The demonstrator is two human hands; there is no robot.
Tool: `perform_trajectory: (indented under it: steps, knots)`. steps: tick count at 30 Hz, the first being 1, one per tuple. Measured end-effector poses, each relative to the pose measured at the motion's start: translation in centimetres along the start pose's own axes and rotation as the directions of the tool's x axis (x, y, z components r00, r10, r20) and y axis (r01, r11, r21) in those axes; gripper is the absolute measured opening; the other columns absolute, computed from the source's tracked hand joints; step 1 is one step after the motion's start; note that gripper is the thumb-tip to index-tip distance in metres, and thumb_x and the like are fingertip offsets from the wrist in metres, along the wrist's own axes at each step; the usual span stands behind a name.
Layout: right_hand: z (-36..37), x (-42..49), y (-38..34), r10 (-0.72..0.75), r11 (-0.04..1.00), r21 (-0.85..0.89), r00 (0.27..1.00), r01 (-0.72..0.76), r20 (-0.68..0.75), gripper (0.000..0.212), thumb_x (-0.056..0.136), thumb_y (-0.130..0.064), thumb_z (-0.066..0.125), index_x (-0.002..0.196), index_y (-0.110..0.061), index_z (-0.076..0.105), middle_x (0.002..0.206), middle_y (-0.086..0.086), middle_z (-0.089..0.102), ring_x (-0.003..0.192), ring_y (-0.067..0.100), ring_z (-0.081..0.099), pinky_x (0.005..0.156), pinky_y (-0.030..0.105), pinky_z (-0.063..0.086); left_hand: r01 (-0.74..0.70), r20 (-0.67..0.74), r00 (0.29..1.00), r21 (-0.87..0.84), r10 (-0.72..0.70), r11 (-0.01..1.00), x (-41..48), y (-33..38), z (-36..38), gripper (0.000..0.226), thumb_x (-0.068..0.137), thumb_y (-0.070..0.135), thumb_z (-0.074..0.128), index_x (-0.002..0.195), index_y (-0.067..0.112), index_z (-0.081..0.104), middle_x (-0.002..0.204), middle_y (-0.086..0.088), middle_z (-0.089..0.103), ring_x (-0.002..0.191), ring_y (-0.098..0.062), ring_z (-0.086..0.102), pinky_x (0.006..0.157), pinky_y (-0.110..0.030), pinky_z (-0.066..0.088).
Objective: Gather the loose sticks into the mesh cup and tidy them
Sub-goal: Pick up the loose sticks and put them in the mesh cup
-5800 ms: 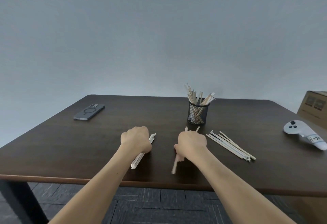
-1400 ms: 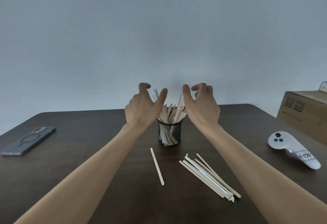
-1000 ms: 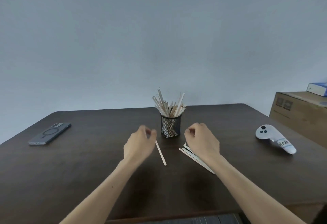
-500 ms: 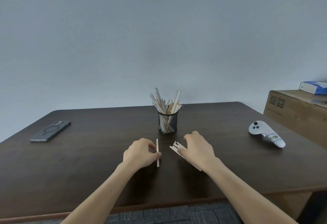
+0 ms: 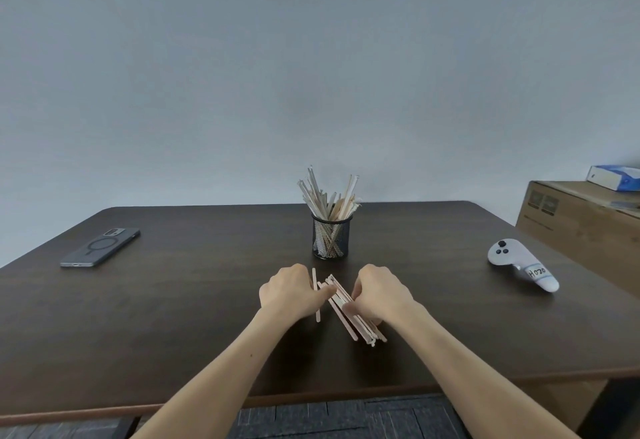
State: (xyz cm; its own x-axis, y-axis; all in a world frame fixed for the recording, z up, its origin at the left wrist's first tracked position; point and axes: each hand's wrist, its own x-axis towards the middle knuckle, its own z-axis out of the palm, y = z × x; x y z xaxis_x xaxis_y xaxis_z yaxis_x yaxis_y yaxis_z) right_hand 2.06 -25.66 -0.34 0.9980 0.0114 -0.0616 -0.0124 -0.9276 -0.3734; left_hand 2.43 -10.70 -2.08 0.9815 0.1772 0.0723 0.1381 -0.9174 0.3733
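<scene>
A black mesh cup [image 5: 330, 238] stands upright on the dark table [image 5: 194, 300], holding several pale sticks that fan out of its top. In front of it a bundle of loose sticks [image 5: 349, 315] lies slanted on the table. My right hand [image 5: 381, 294] curls over the bundle with its fingers closed on it. My left hand [image 5: 291, 293] rests beside it, its thumb touching the bundle's far end. A single stick [image 5: 316, 294] lies partly under the fingers of my left hand. How many sticks the bundle holds is hidden by my hands.
A phone [image 5: 100, 247] lies face down at the left. A white controller [image 5: 521, 268] lies at the right. A cardboard box [image 5: 581, 230] with a blue and white box [image 5: 613, 177] on it stands off the table's right side. The table's front edge [image 5: 311, 400] is near.
Both hands came down from the cup to the table. My left hand slid the single stick rightwards toward the bundle. My right hand closed over the bundle and tipped it more upright.
</scene>
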Motion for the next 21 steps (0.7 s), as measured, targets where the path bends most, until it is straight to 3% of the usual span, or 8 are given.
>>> perform_trajectory:
  steps: [6,9,15,19,21]
  knots:
    - [-0.2,1.0,0.1,0.003,0.995,0.104,0.998,-0.010,0.059,0.017,0.075,-0.017,0.077,0.091,-0.011,0.075,0.081,0.007,0.073,0.067,0.026,0.076,0.074,0.040,0.063,0.050,0.074,0.996,-0.029,-0.048,0.998,1.0,-0.5,-0.5,0.026,0.079,0.040,0.067,0.100,0.025,0.072,0.099,0.003,0.072,0.098,-0.024,0.067,0.078,-0.033,0.044]
    - [-0.6,1.4,0.5,0.016,0.995,0.093,0.996,-0.025,0.088,0.018,0.076,-0.017,0.075,0.093,-0.011,0.075,0.080,0.007,0.072,0.063,0.026,0.076,0.073,0.040,0.064,0.078,0.081,0.994,-0.041,-0.075,0.996,1.5,-1.6,-1.2,0.026,0.076,0.030,0.065,0.099,0.026,0.076,0.097,0.003,0.074,0.093,-0.024,0.070,0.080,-0.032,0.049]
    - [-0.7,0.5,-0.5,-0.029,0.983,-0.183,1.000,0.030,0.006,0.047,0.079,-0.042,0.078,0.111,-0.013,0.060,0.110,0.006,0.065,0.104,0.028,0.067,0.082,0.034,0.050,0.038,-0.061,0.998,0.205,-0.026,0.978,1.5,-2.1,-1.4,0.023,0.090,0.038,0.066,0.107,0.023,0.073,0.111,0.000,0.070,0.106,-0.027,0.067,0.075,-0.032,0.041]
    - [-0.9,0.4,-1.6,-0.043,0.940,-0.338,0.999,0.039,-0.005,0.037,0.087,-0.017,0.071,0.121,-0.011,0.059,0.124,0.009,0.063,0.113,0.029,0.063,0.079,0.034,0.045,0.047,-0.056,0.998,0.310,-0.031,0.950,1.6,-1.7,-1.8,0.018,0.088,0.015,0.065,0.105,0.018,0.070,0.108,-0.002,0.071,0.104,-0.027,0.068,0.074,-0.031,0.040]
    - [-0.7,0.5,-1.9,-0.059,0.914,-0.401,0.998,0.062,0.019,0.038,0.090,-0.009,0.063,0.127,-0.010,0.058,0.128,0.010,0.062,0.117,0.030,0.062,0.084,0.035,0.046,0.028,-0.017,1.000,0.337,-0.023,0.941,1.6,-1.7,-1.8,0.010,0.090,0.014,0.061,0.099,0.016,0.063,0.114,-0.004,0.070,0.110,-0.028,0.065,0.076,-0.031,0.039]
